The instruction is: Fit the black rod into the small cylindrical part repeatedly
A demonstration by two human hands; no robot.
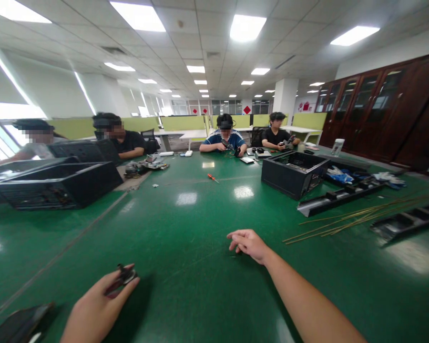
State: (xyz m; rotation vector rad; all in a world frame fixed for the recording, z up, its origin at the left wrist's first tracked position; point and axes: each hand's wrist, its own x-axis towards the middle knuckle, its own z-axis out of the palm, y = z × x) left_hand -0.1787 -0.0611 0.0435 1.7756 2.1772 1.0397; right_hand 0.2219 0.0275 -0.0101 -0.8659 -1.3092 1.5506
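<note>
My left hand (102, 297) is closed around a small dark part with a shiny metal piece (127, 275), held between thumb and fingers above the table. Its exact kind I cannot make out. My right hand (248, 244) reaches over the green tabletop (200, 228), palm down, its fingers loosely bent and apart. I see nothing held in it. A tiny dark speck lies below its fingers, too small to name.
A red-handled screwdriver (211, 177) lies farther forward. Black metal cases (289, 176) stand right and left (57, 186). Thin brass-coloured rods (329, 224), metal rails (343, 197) and gloves (339, 175) lie right. A dark flat object (21, 324) sits lower left. Several people sit opposite.
</note>
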